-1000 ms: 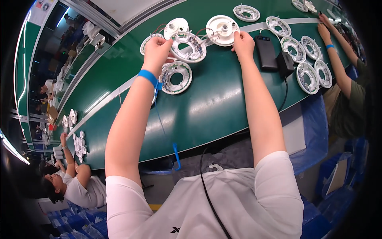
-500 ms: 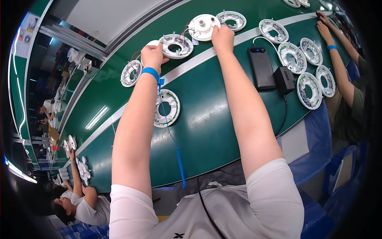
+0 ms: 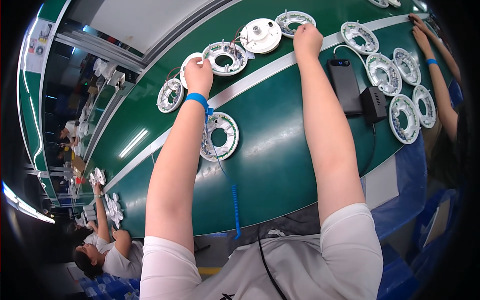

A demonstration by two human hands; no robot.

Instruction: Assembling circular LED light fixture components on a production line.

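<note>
My left hand (image 3: pixel 199 76), with a blue wrist strap, is closed on the edge of a white round disc (image 3: pixel 186 69), which it partly covers. Thin red wires run from there to a small white ring (image 3: pixel 170 95) on the left. Right of that hand lies a white ring-shaped housing with a circuit board (image 3: pixel 234 68). A white disc with a central knob (image 3: pixel 260 42) sits beside it, joined by wires. My right hand (image 3: pixel 308 41) has its fingers curled on the near edge of another ring housing (image 3: pixel 283 21); the fingertips are partly hidden.
Another ring housing (image 3: pixel 231 142) lies on the green bench (image 3: pixel 270 165) by my left forearm. A black power bank (image 3: pixel 344 87) and a black adapter (image 3: pixel 373 104) stand right of my right arm, near several ring housings (image 3: pixel 384 75). Co-workers' arms (image 3: pixel 442 100) are at both sides.
My right hand has left the knobbed disc and moved right to the ring housing beside it. My left hand has shifted onto the white disc. The whole view has swung slightly.
</note>
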